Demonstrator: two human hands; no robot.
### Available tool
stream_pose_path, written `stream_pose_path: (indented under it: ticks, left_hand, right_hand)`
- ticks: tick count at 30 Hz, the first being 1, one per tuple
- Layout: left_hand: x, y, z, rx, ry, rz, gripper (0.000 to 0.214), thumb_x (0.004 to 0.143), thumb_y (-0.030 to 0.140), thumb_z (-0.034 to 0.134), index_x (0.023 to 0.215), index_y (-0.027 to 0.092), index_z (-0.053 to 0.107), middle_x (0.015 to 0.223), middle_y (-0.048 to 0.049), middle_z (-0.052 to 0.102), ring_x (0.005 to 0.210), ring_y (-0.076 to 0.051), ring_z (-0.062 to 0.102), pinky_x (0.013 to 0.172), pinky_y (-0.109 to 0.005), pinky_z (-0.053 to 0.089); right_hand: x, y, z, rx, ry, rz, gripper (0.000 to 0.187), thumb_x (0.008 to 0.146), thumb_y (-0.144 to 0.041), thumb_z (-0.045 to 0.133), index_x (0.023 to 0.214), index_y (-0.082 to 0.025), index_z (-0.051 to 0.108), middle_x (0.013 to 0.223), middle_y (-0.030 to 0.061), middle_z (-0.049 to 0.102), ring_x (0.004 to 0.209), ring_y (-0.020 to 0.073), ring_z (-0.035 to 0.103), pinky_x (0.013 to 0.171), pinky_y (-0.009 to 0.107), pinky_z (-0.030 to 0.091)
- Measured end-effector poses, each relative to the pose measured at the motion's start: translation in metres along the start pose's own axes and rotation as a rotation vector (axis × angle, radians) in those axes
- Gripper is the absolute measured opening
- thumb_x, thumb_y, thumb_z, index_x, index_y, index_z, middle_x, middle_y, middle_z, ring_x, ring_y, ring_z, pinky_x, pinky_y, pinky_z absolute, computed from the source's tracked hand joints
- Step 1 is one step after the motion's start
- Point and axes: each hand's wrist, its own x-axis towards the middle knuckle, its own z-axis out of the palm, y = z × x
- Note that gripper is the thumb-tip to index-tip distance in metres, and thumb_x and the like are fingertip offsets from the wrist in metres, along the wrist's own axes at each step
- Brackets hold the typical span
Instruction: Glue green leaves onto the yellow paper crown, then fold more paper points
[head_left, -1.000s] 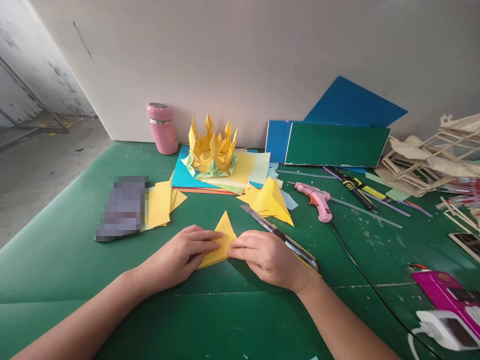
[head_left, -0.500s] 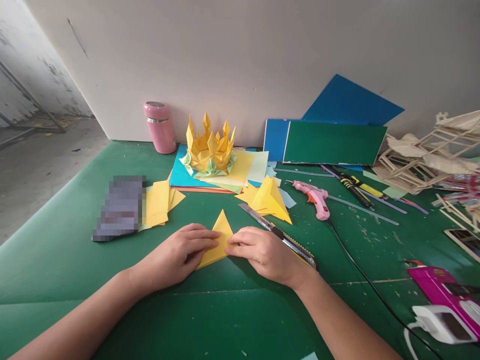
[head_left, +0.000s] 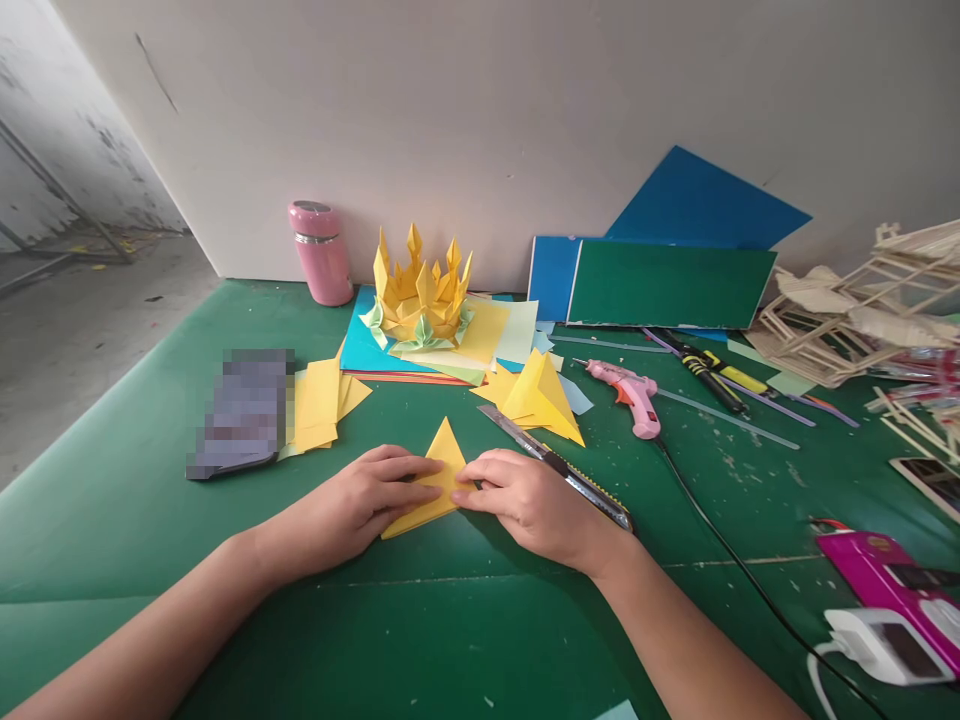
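A piece of yellow origami paper [head_left: 442,480], folded into a triangle, lies on the green table with its point facing away from me. My left hand [head_left: 367,500] presses its fingers over the paper's left side and holds it there. At the right side, my right hand [head_left: 517,500] pinches the paper's edge with bent fingers; part of that edge is hidden under them. Just beyond my right hand lies a utility knife [head_left: 559,465] with its blade pointing away to the left. More folded yellow paper [head_left: 541,400] is behind the knife.
A yellow paper crown [head_left: 421,300] sits on coloured sheets at the back, near a pink flask [head_left: 322,255]. To the right are a pink glue gun [head_left: 628,392] with a trailing cord, pliers and a magenta power strip [head_left: 889,585]. Yellow slips [head_left: 315,405] lie left, beside a blurred dark object [head_left: 244,415].
My left hand's lower fingers have shifted back slightly, and more of the paper's lower left corner shows. My right hand stays at the right edge.
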Motion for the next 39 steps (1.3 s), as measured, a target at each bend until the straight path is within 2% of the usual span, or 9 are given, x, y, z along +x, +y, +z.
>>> stream_pose_path:
  ticks: [7, 14, 19, 28, 34, 39]
  left_hand:
    - [-0.002, -0.006, -0.001, 0.007, -0.053, 0.005, 0.038, 0.096, 0.022, 0.039, 0.128, 0.033, 0.056, 0.133, -0.005, 0.058, 0.114, -0.023, 0.053, 0.096, -0.039, 0.047]
    - [0.0, -0.002, -0.004, -0.051, -0.017, 0.009, 0.034, 0.096, 0.026, 0.041, 0.125, 0.033, 0.059, 0.126, -0.0054, 0.062, 0.11, -0.022, 0.056, 0.094, -0.037, 0.047]
    - [0.0, -0.001, -0.004, -0.047, -0.043, -0.006, 0.033, 0.096, 0.027, 0.042, 0.122, 0.03, 0.061, 0.126, -0.006, 0.062, 0.111, -0.022, 0.055, 0.095, -0.037, 0.046]
    - [0.002, 0.001, -0.005, -0.063, -0.011, 0.013, 0.03, 0.095, 0.024, 0.042, 0.112, 0.027, 0.066, 0.12, -0.0059, 0.065, 0.11, -0.021, 0.056, 0.094, -0.035, 0.046]
    - [0.0, -0.001, -0.004, -0.048, -0.023, 0.01, 0.03, 0.095, 0.021, 0.043, 0.115, 0.027, 0.064, 0.126, -0.0049, 0.062, 0.112, -0.022, 0.055, 0.096, -0.036, 0.045]
    - [0.0, 0.0, -0.004, -0.037, -0.028, 0.009, 0.032, 0.095, 0.023, 0.042, 0.118, 0.028, 0.063, 0.127, -0.0054, 0.062, 0.109, -0.021, 0.056, 0.095, -0.037, 0.046]
  right_hand:
    - [0.002, -0.002, 0.001, -0.086, 0.002, -0.074, 0.033, 0.093, -0.008, 0.04, 0.106, -0.016, 0.069, 0.098, 0.0106, 0.068, 0.088, 0.0195, 0.058, 0.076, 0.033, 0.051]
    - [0.009, -0.011, 0.007, -0.096, -0.051, -0.11, 0.034, 0.097, -0.016, 0.036, 0.112, -0.019, 0.067, 0.095, 0.0077, 0.067, 0.086, 0.0181, 0.055, 0.076, 0.032, 0.047]
    - [0.014, -0.018, 0.012, -0.118, -0.086, -0.108, 0.033, 0.098, -0.018, 0.036, 0.114, -0.021, 0.065, 0.089, 0.0051, 0.065, 0.086, 0.0168, 0.054, 0.075, 0.031, 0.044]
    - [0.023, -0.037, 0.025, -0.112, -0.154, -0.095, 0.035, 0.096, -0.016, 0.04, 0.122, -0.027, 0.06, 0.089, 0.0031, 0.061, 0.086, 0.0176, 0.05, 0.085, 0.033, 0.042]
    - [0.022, -0.035, 0.025, -0.056, -0.105, -0.064, 0.032, 0.096, -0.017, 0.041, 0.116, -0.025, 0.064, 0.09, 0.0032, 0.064, 0.087, 0.0174, 0.052, 0.08, 0.031, 0.043]
    - [0.018, -0.028, 0.015, -0.073, -0.045, 0.008, 0.026, 0.091, -0.014, 0.047, 0.093, -0.022, 0.072, 0.08, 0.0037, 0.063, 0.078, 0.017, 0.052, 0.068, 0.031, 0.04]
